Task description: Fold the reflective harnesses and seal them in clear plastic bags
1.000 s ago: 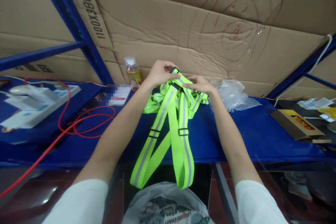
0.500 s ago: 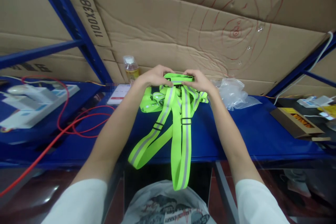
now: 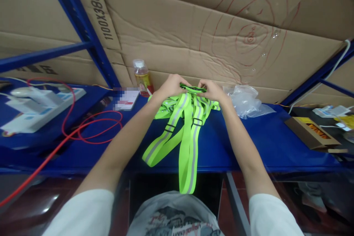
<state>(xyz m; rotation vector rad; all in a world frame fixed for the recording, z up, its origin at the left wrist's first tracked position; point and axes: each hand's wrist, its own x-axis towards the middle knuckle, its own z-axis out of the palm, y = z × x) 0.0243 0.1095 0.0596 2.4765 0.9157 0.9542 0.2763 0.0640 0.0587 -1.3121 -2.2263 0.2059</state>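
Evidently both forearms reach forward from the desk's near edge, elbows wide, wrists turned inward so that the hands nearly meet above the middle of the desk (image 3: 249, 143), toward its back edge. The left hand (image 3: 174, 85) grips one end of a folded band of the green straps (image 3: 188, 121), thumb and fingers closed on it; the right hand (image 3: 211, 90) pinches the other end, its fingers curled inward. Between them the band's opening shows dark. Two striped loops trail from it toward the near edge, each with a black buckle (image 3: 169, 128), the right loop reaching past that edge; a crumpled heap of the same green webbing lies beneath and behind the hands, partly hidden by them.

Near the back edge, a bottle (image 3: 143, 79) with a white cap stands upright just beyond the left forearm, with a white card (image 3: 128, 99) to its left. A clear plastic bag (image 3: 245, 101) lies right of the right wrist. Farther left are a red cable (image 3: 41, 167), partly coiled, and a white power strip (image 3: 35, 120); toward the right end sits an open cardboard box (image 3: 306, 132).

The desk surface is blue. Behind it rises a cardboard panel (image 3: 166, 18) with red rings drawn on it, beside a slanting blue post (image 3: 80, 25). Reddish floor (image 3: 228, 202) shows below.
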